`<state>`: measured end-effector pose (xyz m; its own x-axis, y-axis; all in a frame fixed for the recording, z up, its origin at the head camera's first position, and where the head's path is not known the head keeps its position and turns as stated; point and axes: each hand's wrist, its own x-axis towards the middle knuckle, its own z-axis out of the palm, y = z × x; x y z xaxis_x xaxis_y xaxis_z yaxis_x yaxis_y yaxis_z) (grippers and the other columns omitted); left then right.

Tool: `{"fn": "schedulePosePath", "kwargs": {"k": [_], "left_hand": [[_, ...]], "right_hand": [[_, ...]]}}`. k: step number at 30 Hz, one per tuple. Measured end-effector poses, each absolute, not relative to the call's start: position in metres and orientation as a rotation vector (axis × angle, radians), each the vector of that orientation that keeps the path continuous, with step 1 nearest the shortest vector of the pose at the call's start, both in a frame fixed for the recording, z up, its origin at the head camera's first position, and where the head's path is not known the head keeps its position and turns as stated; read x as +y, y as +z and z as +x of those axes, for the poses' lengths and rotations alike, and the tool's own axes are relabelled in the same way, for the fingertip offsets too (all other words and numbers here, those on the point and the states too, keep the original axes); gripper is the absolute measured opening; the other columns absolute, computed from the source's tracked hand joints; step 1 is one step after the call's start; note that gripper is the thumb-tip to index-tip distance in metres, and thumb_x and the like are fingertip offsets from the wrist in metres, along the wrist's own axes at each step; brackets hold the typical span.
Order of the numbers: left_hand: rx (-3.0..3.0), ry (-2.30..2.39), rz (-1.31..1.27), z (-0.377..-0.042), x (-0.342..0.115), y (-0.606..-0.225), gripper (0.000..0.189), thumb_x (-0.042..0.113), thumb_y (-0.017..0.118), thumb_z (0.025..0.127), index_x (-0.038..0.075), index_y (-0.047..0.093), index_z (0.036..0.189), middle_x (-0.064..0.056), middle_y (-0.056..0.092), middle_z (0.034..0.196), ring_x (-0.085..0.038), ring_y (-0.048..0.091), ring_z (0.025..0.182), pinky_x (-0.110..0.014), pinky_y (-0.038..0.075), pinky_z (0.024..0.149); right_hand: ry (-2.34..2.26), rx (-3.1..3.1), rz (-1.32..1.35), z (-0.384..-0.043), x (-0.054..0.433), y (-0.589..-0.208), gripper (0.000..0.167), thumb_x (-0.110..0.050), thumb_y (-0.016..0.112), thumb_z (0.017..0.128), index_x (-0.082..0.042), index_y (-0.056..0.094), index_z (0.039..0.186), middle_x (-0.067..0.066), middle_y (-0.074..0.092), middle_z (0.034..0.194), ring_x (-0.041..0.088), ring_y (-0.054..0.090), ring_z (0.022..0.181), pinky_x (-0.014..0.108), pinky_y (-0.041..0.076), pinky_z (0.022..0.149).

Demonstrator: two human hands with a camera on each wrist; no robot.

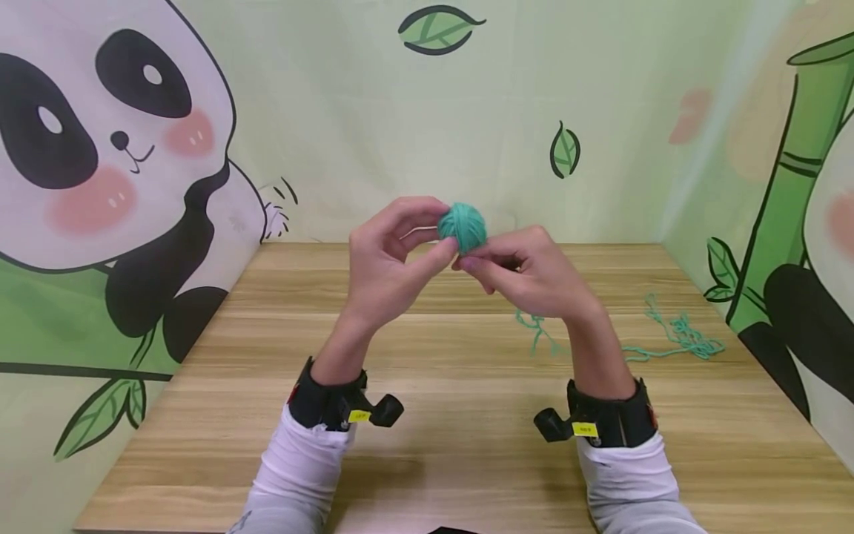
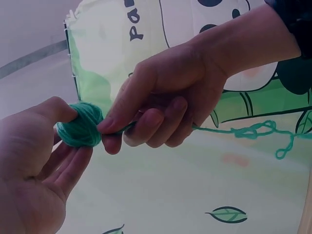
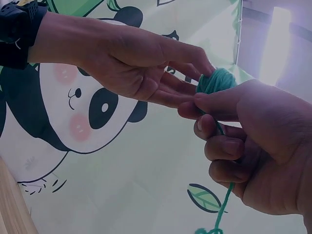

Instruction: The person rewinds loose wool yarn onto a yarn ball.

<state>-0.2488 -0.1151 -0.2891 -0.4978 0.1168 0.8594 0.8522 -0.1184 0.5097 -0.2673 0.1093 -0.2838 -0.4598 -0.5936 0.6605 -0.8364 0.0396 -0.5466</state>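
A small teal ball of yarn (image 1: 463, 228) is up in the air over the table, between both hands. My left hand (image 1: 394, 256) grips it from the left, thumb in front and fingertips at its top and far side. At its lower right, my right hand (image 1: 527, 271) pinches the yarn strand between thumb and forefinger, right against the ball. In the left wrist view the strand (image 2: 214, 129) runs through the curled right fingers and out past the palm, where it turns into a loose, looped tangle (image 2: 256, 129). The right wrist view shows the strand (image 3: 224, 202) hanging below the right hand.
On the right of the wooden table (image 1: 427, 415) lies a loose heap of teal yarn (image 1: 690, 341). More loops of yarn (image 1: 536, 326) show below the right hand. A panda-printed backdrop (image 1: 347, 111) stands behind and along the sides. Each wrist wears a black strap with a camera.
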Motion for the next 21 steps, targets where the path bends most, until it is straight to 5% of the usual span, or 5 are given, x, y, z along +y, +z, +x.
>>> {"fn": "schedulePosePath", "kwargs": {"k": [8, 16, 21], "left_hand": [[-1.592, -1.734, -1.152, -0.247, -0.116, -0.288, 0.035, -0.015, 0.077, 0.09, -0.02, 0.069, 0.124, 0.0, 0.077, 0.122, -0.012, 0.08, 0.111, -0.036, 0.073, 0.099], [-1.632, -1.755, -1.246, -0.245, -0.117, -0.287, 0.035, -0.017, 0.075, 0.09, -0.021, 0.068, 0.124, -0.035, 0.073, 0.118, -0.014, 0.08, 0.11, -0.037, 0.074, 0.095], [-1.662, -1.754, -1.29, -0.245, -0.117, -0.288, 0.035, -0.019, 0.076, 0.089, -0.021, 0.069, 0.123, -0.039, 0.072, 0.117, -0.012, 0.079, 0.107, -0.036, 0.074, 0.095]], "right_hand": [[1.371, -2.104, 1.374, -0.268, 0.111, -0.284, 0.03, 0.009, 0.071, 0.103, -0.007, 0.071, 0.077, 0.003, 0.058, 0.064, 0.009, 0.043, 0.051, 0.02, 0.033, 0.047], [1.365, -2.095, 1.334, -0.271, 0.116, -0.284, 0.028, 0.01, 0.065, 0.105, -0.003, 0.071, 0.081, 0.004, 0.059, 0.065, 0.011, 0.043, 0.053, 0.021, 0.033, 0.048], [1.363, -2.11, 1.27, -0.271, 0.119, -0.284, 0.016, 0.01, 0.068, 0.104, 0.003, 0.08, 0.095, 0.009, 0.065, 0.069, 0.009, 0.051, 0.056, 0.018, 0.045, 0.051]]}}
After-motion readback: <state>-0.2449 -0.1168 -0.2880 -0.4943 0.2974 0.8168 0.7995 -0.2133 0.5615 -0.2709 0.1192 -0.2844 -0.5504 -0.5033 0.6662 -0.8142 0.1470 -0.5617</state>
